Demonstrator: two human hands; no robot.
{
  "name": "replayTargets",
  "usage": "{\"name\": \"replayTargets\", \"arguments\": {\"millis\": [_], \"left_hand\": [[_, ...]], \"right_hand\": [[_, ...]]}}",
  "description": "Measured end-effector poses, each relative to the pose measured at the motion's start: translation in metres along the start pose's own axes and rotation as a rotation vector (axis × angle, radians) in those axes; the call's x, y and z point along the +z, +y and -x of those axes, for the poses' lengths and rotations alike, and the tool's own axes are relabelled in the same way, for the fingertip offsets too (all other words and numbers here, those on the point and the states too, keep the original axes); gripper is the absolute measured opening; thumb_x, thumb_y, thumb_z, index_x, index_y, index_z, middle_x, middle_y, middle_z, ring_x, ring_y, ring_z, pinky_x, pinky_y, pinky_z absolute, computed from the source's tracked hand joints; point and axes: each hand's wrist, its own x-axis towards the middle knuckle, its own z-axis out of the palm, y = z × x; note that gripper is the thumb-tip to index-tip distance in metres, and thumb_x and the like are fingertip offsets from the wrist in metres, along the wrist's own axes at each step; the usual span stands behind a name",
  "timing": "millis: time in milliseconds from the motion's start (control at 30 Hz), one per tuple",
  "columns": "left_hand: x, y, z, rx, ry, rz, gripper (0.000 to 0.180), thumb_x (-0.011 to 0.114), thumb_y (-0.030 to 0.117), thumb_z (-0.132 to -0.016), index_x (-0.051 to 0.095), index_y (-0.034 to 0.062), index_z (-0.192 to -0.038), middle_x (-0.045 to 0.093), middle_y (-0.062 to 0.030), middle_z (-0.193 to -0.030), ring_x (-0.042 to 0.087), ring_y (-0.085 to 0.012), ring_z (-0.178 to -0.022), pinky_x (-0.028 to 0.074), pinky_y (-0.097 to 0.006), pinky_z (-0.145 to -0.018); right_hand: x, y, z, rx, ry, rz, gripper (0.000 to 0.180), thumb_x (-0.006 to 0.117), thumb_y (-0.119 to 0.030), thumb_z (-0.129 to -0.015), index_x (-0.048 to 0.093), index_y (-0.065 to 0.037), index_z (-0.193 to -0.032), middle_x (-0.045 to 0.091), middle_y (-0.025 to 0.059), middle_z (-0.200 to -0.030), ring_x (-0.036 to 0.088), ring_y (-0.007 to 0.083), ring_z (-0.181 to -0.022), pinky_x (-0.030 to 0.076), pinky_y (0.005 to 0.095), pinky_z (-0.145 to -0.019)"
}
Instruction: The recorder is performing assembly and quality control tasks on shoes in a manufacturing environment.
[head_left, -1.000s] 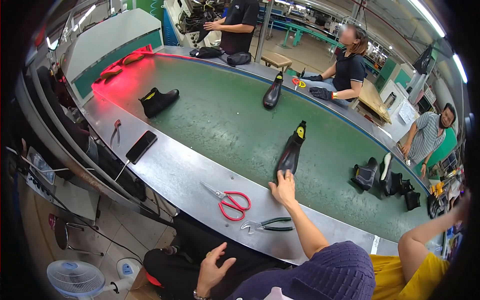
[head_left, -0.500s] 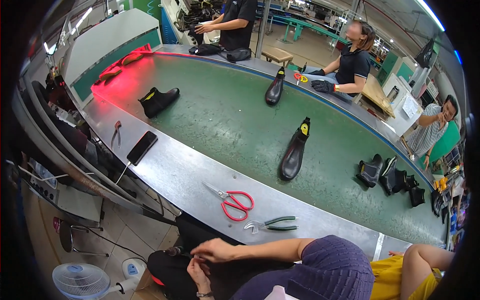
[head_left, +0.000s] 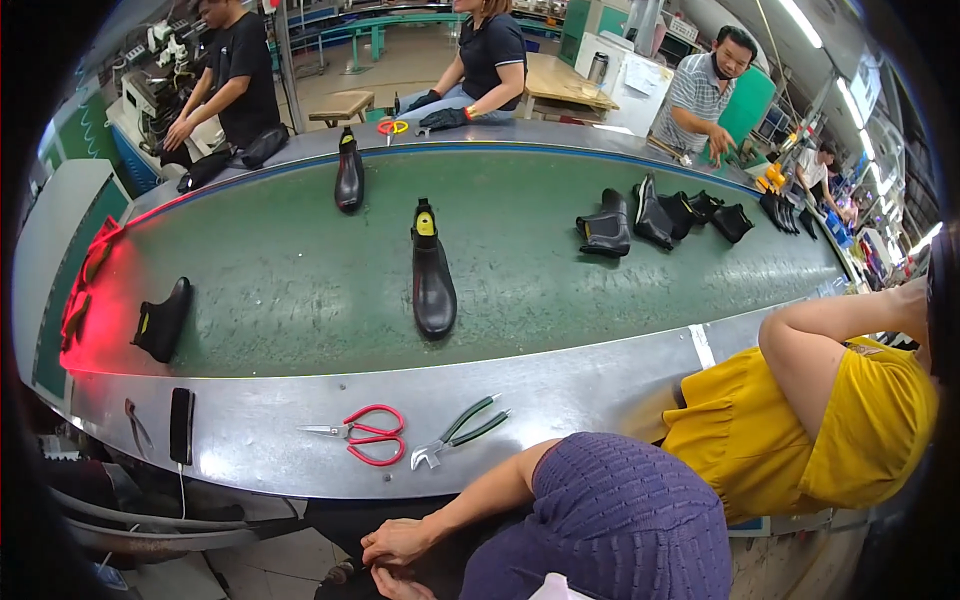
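Observation:
My right hand (head_left: 396,541) is low in the picture beside the metal table edge, its fingers curled inward. Just below it is my left hand (head_left: 400,584), partly cut off by the lower edge, its fingers bent close to the right hand's fingertips. Both are over dark cloth, and whatever they may pinch is too small or hidden to make out. On the metal ledge (head_left: 260,410) beyond them lie red-handled scissors (head_left: 347,431) and, to their right, pliers (head_left: 436,449) with green handles. A black ankle boot (head_left: 434,290) stands on the green belt farther off.
The green belt (head_left: 270,300) carries another boot (head_left: 349,180), a tipped boot (head_left: 163,320) near the red-lit machine, and several boots (head_left: 605,228) at right. A phone (head_left: 181,425) and pincers (head_left: 138,425) lie left. A person in yellow (head_left: 740,430) sits close right; others work opposite.
My view has turned, so the table now runs more level and things sit farther left. My hands stay close together. The person in the striped shirt has lowered a hand from the face.

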Motion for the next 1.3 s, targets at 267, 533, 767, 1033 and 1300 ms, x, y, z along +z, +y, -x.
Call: {"name": "replayTargets", "arguments": {"millis": [267,533,767,1033,1300], "left_hand": [[0.083,0.097,0.079,0.382,0.433,-0.488,0.03,0.06,0.005,-0.086,0.061,-0.0121,-0.11,0.067,-0.0244,-0.104,0.064,-0.0287,-0.089,0.05,-0.034,-0.082],[0.082,0.094,0.079,0.389,0.416,-0.553,0.03,0.061,0.002,-0.084,0.062,-0.0083,-0.113,0.065,-0.025,-0.107,0.063,-0.034,-0.093,0.049,-0.038,-0.086],[0.075,0.049,0.045,0.591,0.347,-0.451,0.019,0.055,0.005,-0.09,0.064,-0.006,-0.103,0.064,-0.011,-0.078,0.058,-0.0144,-0.07,0.046,-0.03,-0.062],[0.073,0.067,0.066,0.503,0.387,-0.53,0.017,0.058,0.007,-0.086,0.062,-0.0051,-0.097,0.063,-0.0229,-0.085,0.062,-0.0384,-0.079,0.047,-0.04,-0.069],[0.075,0.051,0.058,0.593,0.368,-0.54,0.019,0.054,0.009,-0.088,0.061,-0.004,-0.1,0.063,-0.0247,-0.086,0.061,-0.0422,-0.083,0.047,-0.044,-0.071]], "right_hand": [[0.005,0.002,0.0,-0.051,-0.032,0.06,0.019,0.06,-0.018,-0.082,0.061,-0.005,-0.096,0.056,0.0115,-0.087,0.06,0.0341,-0.075,0.048,0.0435,-0.062],[-0.003,-0.002,0.002,-0.004,-0.054,-0.003,0.019,0.061,-0.015,-0.079,0.065,-0.005,-0.094,0.061,0.0123,-0.088,0.062,0.0334,-0.084,0.051,0.043,-0.069],[-0.012,-0.001,0.01,0.005,-0.052,0.071,0.027,0.06,-0.015,-0.083,0.064,-0.009,-0.109,0.063,0.0072,-0.096,0.065,0.0289,-0.086,0.053,0.0367,-0.071],[-0.007,-0.013,0.003,0.049,-0.107,0.028,0.025,0.06,-0.014,-0.085,0.065,-0.009,-0.109,0.066,0.0061,-0.094,0.066,0.0267,-0.086,0.053,0.0339,-0.072],[-0.007,-0.011,0.004,0.056,-0.077,0.033,0.022,0.061,-0.014,-0.086,0.067,-0.009,-0.106,0.066,0.007,-0.092,0.066,0.0255,-0.084,0.054,0.0323,-0.072]]}}
